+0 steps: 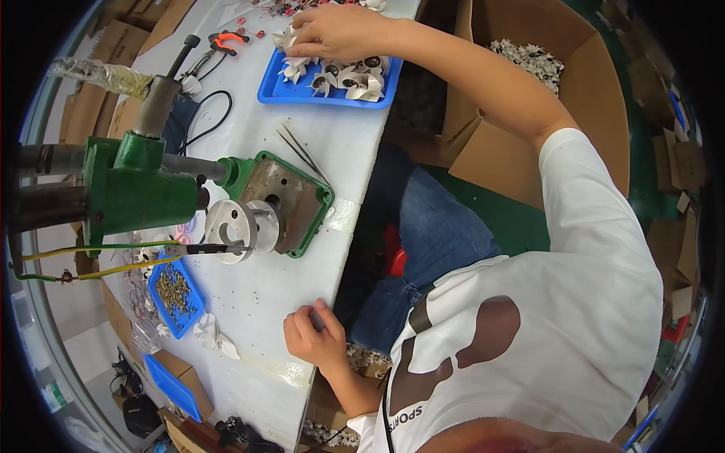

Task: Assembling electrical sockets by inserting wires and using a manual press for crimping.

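My right hand [340, 34] reaches over the far left corner of a blue tray [325, 99], its fingers closed about a white bladed impeller [284, 38]. Several more white impellers [364, 81] lie in the tray, some with dark round centres. My left hand [316, 338] rests above the near part of the white table, fingers curled; a small dark patch shows between thumb and fingers, too unclear to name. Between the hands stands a green hand press [143, 185], with a round silver fixture [231, 231] by its metal base plate [291, 204].
A blue tray of small brass-coloured parts [174, 293] sits below the press. Orange-handled pliers [226, 41], thin metal rods [302, 155] and a crumpled white cloth [215, 336] lie on the table [264, 332]. An open cardboard box [581, 121] holds white parts. Yellow-green wires [113, 249] cross the press.
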`<state>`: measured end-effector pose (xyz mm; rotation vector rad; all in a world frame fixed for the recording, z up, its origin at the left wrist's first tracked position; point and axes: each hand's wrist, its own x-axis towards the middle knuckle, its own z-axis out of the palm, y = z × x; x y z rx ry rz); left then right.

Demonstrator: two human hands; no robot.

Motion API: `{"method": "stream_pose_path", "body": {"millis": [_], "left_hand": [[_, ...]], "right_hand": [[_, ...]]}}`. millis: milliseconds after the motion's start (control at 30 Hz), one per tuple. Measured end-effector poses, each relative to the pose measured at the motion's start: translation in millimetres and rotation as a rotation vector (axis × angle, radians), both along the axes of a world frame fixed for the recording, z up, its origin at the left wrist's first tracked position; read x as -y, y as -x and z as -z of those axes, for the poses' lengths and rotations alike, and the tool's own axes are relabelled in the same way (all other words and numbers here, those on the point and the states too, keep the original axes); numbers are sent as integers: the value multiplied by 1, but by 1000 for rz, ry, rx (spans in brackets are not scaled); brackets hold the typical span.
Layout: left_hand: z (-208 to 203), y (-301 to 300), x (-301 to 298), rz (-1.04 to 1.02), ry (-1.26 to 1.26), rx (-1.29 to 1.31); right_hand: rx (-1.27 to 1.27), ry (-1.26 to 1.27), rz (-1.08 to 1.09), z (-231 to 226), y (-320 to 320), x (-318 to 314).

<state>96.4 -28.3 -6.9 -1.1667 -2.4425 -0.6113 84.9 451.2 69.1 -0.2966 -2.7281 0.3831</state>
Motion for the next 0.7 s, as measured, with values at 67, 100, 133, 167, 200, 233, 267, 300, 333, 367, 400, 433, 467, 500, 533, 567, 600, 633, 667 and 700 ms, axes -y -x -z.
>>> {"method": "stream_pose_path", "body": {"millis": [67, 100, 133, 167, 200, 233, 267, 300, 333, 367, 400, 433, 467, 500, 533, 567, 600, 633, 667, 700], "left_hand": [[-1, 1, -2, 5, -3, -7], [-1, 1, -3, 7, -8, -1], [-2, 1, -3, 9, -12, 4], [-3, 0, -3, 11, -16, 11], [-4, 0, -3, 13, -20, 17], [-4, 0, -2, 8, -25, 16], [-6, -1, 0, -12, -8, 7], [-6, -1, -1, -17, -3, 9], [-7, -2, -2, -21, 3, 10], [-6, -2, -6, -16, 11, 13], [-4, -3, -15, 10, -6, 30], [0, -2, -19, 22, -8, 47], [-2, -2, -12, 15, 19, 39], [-5, -2, -5, -20, 41, 10], [-7, -3, -1, -35, 49, -9], [-7, -3, -4, -35, 60, 5], [-7, -3, -7, -39, 70, 23], [-5, -2, -8, -26, 77, 27], [-4, -1, -9, -41, 87, 40], [-3, -1, -9, -62, 102, 52]], "right_hand": [[-68, 89, -74, 1, -1, -5], [-183, 116, -134, 1, -1, -10], [-186, 117, -131, 2, -3, -15], [-316, 385, -94, 2, -8, -22], [-443, 654, -55, 2, -16, -30], [-668, 294, -52, -15, -46, -33], [-888, -64, -46, -21, -84, -41], [-951, -143, 10, -14, -108, -63], [-948, -183, 138, -4, -138, -77], [-939, -244, 324, 12, -168, -95], [-921, -287, 352, 68, -255, -194], [-587, -183, 901, 119, -306, -238], [-582, -153, 903, 135, -297, -222], [-363, -58, 951, 155, -292, -198], [-139, 17, 1002, 161, -300, -184], [-47, 10, 993, 185, -332, -196], [48, 2, 981, 221, -368, -208], [56, 7, 993, 247, -382, -206], [222, 40, 1060, 271, -395, -204], [391, 80, 1114, 294, -401, -201]]}}
